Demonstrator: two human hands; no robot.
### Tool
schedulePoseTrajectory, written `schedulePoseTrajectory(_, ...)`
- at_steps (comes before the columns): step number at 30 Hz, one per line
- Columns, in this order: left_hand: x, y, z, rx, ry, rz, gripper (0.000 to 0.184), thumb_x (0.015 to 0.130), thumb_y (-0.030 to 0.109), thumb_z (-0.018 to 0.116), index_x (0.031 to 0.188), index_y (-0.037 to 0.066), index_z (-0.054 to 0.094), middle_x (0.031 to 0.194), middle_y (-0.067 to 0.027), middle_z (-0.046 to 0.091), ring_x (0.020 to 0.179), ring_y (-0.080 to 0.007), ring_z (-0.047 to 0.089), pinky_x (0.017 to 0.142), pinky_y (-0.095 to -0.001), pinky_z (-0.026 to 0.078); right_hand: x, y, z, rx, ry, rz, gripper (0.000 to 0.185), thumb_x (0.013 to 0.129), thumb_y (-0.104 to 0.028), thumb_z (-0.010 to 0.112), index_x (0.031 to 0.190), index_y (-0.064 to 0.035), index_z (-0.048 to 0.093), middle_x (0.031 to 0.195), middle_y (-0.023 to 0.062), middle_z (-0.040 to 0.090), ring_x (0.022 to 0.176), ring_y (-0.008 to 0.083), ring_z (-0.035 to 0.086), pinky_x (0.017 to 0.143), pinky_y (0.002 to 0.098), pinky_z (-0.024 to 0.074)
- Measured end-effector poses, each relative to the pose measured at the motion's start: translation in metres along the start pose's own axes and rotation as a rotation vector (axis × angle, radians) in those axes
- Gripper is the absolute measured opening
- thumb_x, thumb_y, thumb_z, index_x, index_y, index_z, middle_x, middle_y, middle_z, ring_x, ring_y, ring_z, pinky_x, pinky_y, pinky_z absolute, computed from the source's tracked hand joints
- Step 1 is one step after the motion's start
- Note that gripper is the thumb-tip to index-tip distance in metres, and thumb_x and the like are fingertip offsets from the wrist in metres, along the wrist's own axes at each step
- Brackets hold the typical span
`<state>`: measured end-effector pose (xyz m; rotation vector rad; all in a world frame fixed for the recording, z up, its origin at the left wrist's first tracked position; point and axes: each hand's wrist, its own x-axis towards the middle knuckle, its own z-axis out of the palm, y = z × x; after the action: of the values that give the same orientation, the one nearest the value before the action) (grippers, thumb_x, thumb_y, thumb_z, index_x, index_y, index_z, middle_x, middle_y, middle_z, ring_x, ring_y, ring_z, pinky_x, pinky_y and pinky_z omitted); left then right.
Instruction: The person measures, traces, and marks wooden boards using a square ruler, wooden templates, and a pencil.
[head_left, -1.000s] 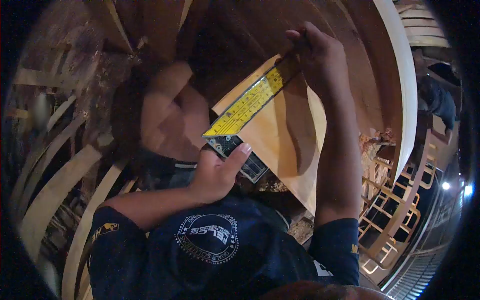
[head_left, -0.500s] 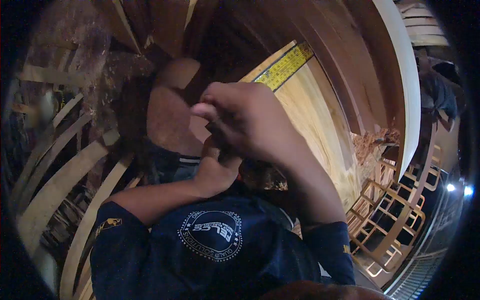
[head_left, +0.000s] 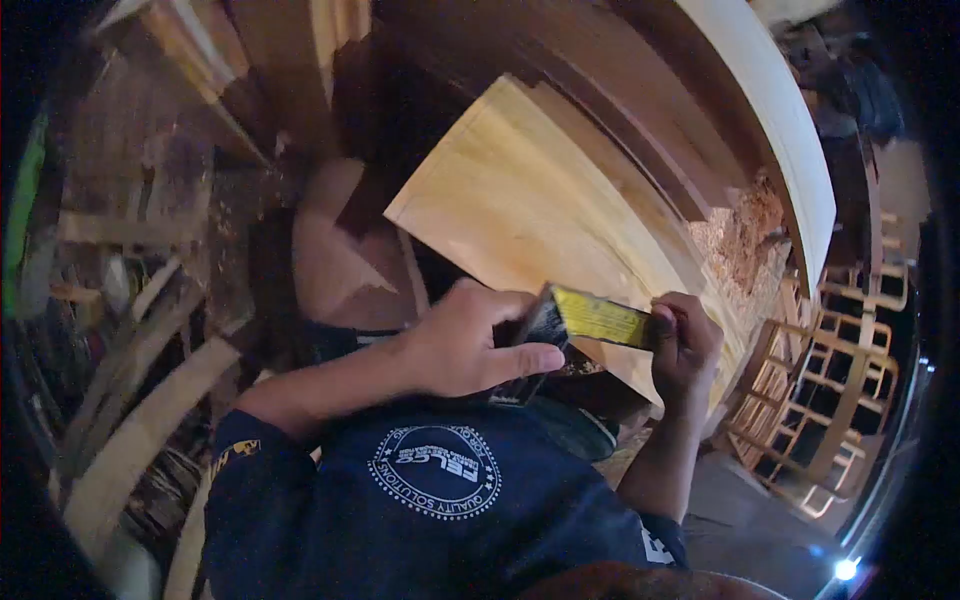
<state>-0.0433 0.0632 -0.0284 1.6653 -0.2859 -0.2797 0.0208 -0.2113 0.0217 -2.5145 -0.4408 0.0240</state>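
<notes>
The square (head_left: 590, 316) – a flat yellow strip (head_left: 615, 323) with dark edges and blurry marks, on a chunky black block (head_left: 545, 325) – is up between the two hands, just past the dark blue shirt (head_left: 440, 545). The left hand (head_left: 462, 340) is curled around the block, thumb across it, and the right hand (head_left: 688, 342) pinches the strip's other end. Behind is a smooth, pale wood board (head_left: 520, 190) with a long curved side, near crumbly brown shavings (head_left: 742, 228).
</notes>
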Motion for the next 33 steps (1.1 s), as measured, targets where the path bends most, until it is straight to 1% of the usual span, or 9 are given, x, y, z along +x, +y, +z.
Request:
schedulePoseTrajectory(4,0.013,0.024,-0.037,0.513,0.478,0.170,0.028,0.087,0.024,0.077,0.103,0.002,0.068,0.087,-0.0133,0.070,0.075,-0.0178,0.068,0.070,-0.0318,0.055,-0.043,0.050,-0.021,0.050,0.269,0.400,0.025,0.100,-0.027,0.063,0.093,-0.0030,0.063,0.076,0.0029,0.060,0.067,0.0099,0.052,0.059,0.0280,0.0420)
schedulePoseTrajectory(6,0.030,0.032,-0.059,0.482,0.673,-0.008,0.026,0.091,0.020,0.071,0.110,0.002,0.067,0.094,-0.0073,0.069,0.084,-0.0146,0.065,0.075,-0.0293,0.054,-0.070,0.083,-0.042,0.181,0.339,0.439,0.024,0.099,-0.026,0.064,0.097,-0.0026,0.062,0.078,0.0006,0.059,0.071,0.0094,0.052,0.062,0.0272,0.0425)
schedulePoseTrajectory(11,0.064,-0.017,-0.107,0.551,0.451,-0.404,0.044,0.097,0.028,0.067,0.131,0.001,0.058,0.105,-0.0068,0.067,0.095,-0.0122,0.061,0.082,-0.0290,0.051,-0.128,0.102,-0.067,0.150,0.454,0.416,0.035,0.090,-0.026,0.075,0.108,-0.0003,0.061,0.090,0.0027,0.062,0.086,0.0161,0.059,0.077,0.0303,0.0480)
schedulePoseTrajectory(15,0.076,-0.029,-0.096,0.109,0.279,-0.401,0.042,0.099,0.030,0.065,0.125,-0.002,0.059,0.107,-0.0078,0.069,0.090,-0.0127,0.062,0.081,-0.0297,0.052,-0.160,0.133,-0.090,-0.023,0.452,0.628,0.044,0.087,-0.031,0.078,0.113,-0.0001,0.062,0.094,0.0104,0.066,0.090,0.0195,0.063,0.084,0.0371,0.0507)
schedulePoseTrajectory(19,0.061,-0.033,-0.088,0.099,0.367,-0.371,0.040,0.099,0.034,0.064,0.115,-0.002,0.062,0.103,-0.0069,0.068,0.091,-0.0116,0.061,0.082,-0.0301,0.051,-0.190,0.212,-0.091,-0.527,0.599,0.899,0.058,0.093,-0.046,0.067,0.118,0.0055,0.061,0.101,0.0241,0.069,0.089,0.0369,0.065,0.084,0.0468,0.0496)
schedulePoseTrajectory(22,0.039,-0.038,-0.087,0.166,0.429,-0.335,0.048,0.098,0.043,0.064,0.112,-0.003,0.063,0.101,-0.0082,0.069,0.090,-0.0122,0.062,0.082,-0.0312,0.051,-0.210,0.268,-0.090,-0.149,0.487,0.977,0.057,0.096,-0.046,0.063,0.118,0.0067,0.061,0.103,0.0233,0.067,0.094,0.0307,0.064,0.084,0.0421,0.0485)
schedulePoseTrajectory(28,0.015,-0.008,-0.077,0.280,0.547,-0.260,0.054,0.096,0.048,0.064,0.109,-0.004,0.062,0.094,-0.0123,0.070,0.087,-0.0132,0.064,0.079,-0.0323,0.052,-0.186,0.263,-0.092,-0.203,0.358,1.067,0.059,0.099,-0.048,0.057,0.117,0.0071,0.065,0.115,0.0236,0.067,0.105,0.0319,0.063,0.091,0.0424,0.0485)
schedulePoseTrajectory(31,0.009,0.009,-0.074,0.255,0.564,-0.117,0.054,0.096,0.048,0.064,0.108,-0.004,0.060,0.091,-0.0126,0.070,0.084,-0.0138,0.065,0.076,-0.0324,0.052,-0.213,0.306,-0.091,-0.272,0.472,0.869,0.072,0.099,-0.053,0.052,0.135,0.0095,0.051,0.132,0.0300,0.058,0.121,0.0405,0.056,0.101,0.0466,0.0442)
schedulePoseTrajectory(33,0.010,0.021,-0.074,0.230,0.563,-0.021,0.055,0.095,0.048,0.065,0.108,-0.005,0.060,0.088,-0.0127,0.070,0.082,-0.0140,0.065,0.074,-0.0322,0.053,-0.200,0.264,-0.084,-0.224,0.618,0.813,0.066,0.101,-0.051,0.051,0.132,0.0071,0.057,0.129,0.0286,0.061,0.120,0.0385,0.058,0.100,0.0438,0.0452)
